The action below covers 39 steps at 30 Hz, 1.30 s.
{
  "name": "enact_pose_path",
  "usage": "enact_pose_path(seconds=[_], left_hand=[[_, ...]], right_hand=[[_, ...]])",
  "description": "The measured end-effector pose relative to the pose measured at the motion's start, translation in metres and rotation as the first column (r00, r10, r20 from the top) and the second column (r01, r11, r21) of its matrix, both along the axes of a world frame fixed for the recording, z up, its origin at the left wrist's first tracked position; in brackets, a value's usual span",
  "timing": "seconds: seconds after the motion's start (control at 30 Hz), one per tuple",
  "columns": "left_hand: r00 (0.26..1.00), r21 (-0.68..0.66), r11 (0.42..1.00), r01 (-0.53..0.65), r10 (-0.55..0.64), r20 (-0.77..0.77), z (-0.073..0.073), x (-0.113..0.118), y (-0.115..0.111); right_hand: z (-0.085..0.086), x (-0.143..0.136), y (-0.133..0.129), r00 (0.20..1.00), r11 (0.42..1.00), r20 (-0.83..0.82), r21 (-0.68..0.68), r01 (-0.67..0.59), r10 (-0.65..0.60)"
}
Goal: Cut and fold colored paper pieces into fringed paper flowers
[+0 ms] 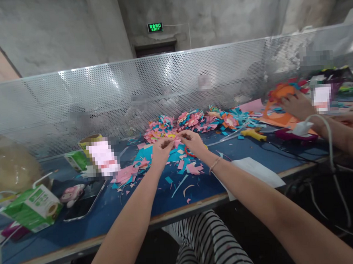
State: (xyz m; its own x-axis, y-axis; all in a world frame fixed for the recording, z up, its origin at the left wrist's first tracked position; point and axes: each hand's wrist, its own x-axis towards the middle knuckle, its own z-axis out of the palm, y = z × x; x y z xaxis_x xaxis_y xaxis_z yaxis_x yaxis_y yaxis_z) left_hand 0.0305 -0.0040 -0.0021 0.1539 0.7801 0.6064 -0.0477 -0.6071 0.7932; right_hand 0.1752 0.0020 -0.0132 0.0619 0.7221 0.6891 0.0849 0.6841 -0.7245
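Over the middle of the blue table, my left hand (163, 148) and my right hand (192, 142) meet with fingertips pinched close together. Between them is a small pink paper piece (177, 142), gripped by both hands; its exact shape is too small to make out. Just behind my fingers lie several pink, yellow and blue paper flowers (190, 121) in a row. A sheet of blue paper (144, 153) is beneath and left of my hands. The red scissor handle (189, 152) shows partly beside my right hand.
Paper scraps (181, 169) litter the blue table (157, 201). To the left are a green-white carton (34, 208) and a phone (85, 201). At right lie a yellow glue gun (253, 134), a white sheet (252, 171), cords and a co-worker's hand (297, 105). A perforated metal screen (126, 87) stands behind.
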Motion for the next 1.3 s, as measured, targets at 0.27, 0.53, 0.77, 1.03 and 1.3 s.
enact_pose_path(seconds=[0.27, 0.53, 0.77, 1.03, 1.3], left_hand=[[0.992, 0.077, 0.997, -0.029, 0.038, -0.124, 0.004, 0.003, -0.008], [0.962, 0.133, 0.989, -0.063, 0.096, -0.255, 0.007, 0.000, -0.010], [0.945, 0.155, 0.987, -0.046, 0.093, -0.313, 0.009, 0.000, -0.009], [0.983, 0.086, 0.992, -0.088, 0.101, -0.152, 0.006, -0.005, 0.001], [0.997, 0.006, 0.999, -0.048, 0.049, -0.059, 0.003, -0.004, 0.003]], right_hand=[[0.002, -0.002, 0.000, 0.999, 1.000, -0.045, -0.009, -0.021, 0.021], [0.005, -0.002, -0.006, 0.985, 0.989, -0.138, -0.093, -0.115, 0.102], [0.004, -0.003, -0.006, 0.972, 0.981, -0.180, -0.091, -0.171, 0.152], [0.003, -0.004, -0.009, 0.948, 0.951, -0.088, -0.001, -0.308, 0.307], [-0.001, -0.004, -0.003, 0.981, 0.982, 0.056, -0.033, -0.186, 0.187]])
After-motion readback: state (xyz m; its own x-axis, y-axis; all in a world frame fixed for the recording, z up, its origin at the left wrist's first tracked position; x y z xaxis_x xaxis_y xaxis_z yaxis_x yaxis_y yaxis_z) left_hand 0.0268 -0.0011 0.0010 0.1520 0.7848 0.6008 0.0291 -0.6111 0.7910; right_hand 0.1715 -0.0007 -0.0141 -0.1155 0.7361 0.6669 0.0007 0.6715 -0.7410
